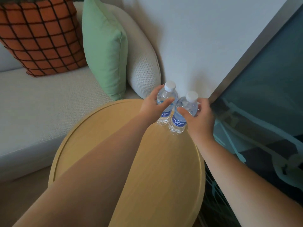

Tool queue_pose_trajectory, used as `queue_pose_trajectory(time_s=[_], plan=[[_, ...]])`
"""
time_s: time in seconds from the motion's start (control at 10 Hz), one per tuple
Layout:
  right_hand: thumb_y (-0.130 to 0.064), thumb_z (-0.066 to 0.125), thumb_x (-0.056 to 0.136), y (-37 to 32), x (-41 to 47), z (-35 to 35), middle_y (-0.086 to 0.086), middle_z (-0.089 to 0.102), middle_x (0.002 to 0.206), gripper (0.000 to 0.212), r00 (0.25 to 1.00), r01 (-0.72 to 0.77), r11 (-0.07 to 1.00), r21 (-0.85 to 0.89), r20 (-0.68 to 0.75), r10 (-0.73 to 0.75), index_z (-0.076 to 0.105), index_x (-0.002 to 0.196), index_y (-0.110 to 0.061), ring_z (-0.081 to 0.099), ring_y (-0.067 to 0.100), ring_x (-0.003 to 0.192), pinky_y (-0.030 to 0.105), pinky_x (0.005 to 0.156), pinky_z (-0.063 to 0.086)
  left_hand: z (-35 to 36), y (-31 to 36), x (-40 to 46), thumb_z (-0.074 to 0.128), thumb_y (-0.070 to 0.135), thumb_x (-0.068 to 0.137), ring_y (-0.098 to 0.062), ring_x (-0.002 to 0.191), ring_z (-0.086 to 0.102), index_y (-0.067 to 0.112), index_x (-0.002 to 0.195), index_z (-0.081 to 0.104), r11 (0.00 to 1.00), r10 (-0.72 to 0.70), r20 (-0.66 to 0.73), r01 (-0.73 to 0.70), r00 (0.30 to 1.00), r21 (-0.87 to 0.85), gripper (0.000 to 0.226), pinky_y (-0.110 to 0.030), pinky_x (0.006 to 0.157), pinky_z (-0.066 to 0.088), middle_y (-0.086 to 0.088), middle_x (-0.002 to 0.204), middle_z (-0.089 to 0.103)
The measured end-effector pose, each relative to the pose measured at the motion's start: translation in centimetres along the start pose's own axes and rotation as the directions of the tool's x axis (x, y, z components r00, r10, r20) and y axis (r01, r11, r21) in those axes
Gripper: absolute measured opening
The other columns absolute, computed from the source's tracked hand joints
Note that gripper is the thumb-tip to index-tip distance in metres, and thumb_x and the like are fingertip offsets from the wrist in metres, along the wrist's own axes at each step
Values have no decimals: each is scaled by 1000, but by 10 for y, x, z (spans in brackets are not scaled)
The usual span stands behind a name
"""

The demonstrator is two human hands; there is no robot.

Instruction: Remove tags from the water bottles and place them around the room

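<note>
Two water bottles (172, 110) stand upright, touching, at the desk's (101, 145) twelve o'clock edge, near the wall. Left hand (154, 105) wraps its fingers (165, 102) round one, right hand (198, 115) round the other, likely steadying them as a pair. No tags show. Sofa (41, 104) with green cushion (105, 48) lies at ten o'clock.

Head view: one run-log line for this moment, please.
left hand: holds left bottle | right hand: holds right bottle | bottles: upright, on table | tags: none visible
</note>
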State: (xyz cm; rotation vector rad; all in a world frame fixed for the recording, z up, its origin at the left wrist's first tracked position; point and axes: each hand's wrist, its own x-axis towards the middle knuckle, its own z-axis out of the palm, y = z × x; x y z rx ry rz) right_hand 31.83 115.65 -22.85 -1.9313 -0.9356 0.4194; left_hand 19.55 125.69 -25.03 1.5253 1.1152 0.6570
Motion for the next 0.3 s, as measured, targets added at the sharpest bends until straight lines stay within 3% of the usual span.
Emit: queue_pose_trajectory(time_s=[0.1, 0.2, 0.3], plan=[[-34, 78, 75, -3, -3, 0, 6, 62, 116, 54, 1000, 0, 1000, -13, 27, 1, 52, 118, -15, 61, 24, 103, 46, 87, 51, 4, -2, -3, 63, 49, 87, -21, 135, 44, 33, 152, 22, 999, -40, 19, 40, 999, -9, 79, -38, 112, 35, 0, 152, 42], [-36, 76, 78, -4, -6, -4, 5, 60, 125, 61, 998, 13, 1000, -22, 65, -12, 48, 129, -14, 58, 23, 111, 43, 92, 49, 1, -5, -10, 59, 58, 85, -16, 145, 27, 30, 154, 9, 995, -81, -4, 81, 997, 52, 90, -27, 108, 31, 1, 159, 28], [-41, 72, 80, -9, -14, -13, 6, 53, 135, 72, 999, 6, 998, -65, 45, -3, 40, 140, -15, 51, 22, 122, 30, 94, 43, -6, -4, -26, 53, 66, 83, -19, 133, 44, 31, 154, 13, 980, -92, -112, 110, 989, 164, 89, -14, 77, 34, 2, 152, 41]])
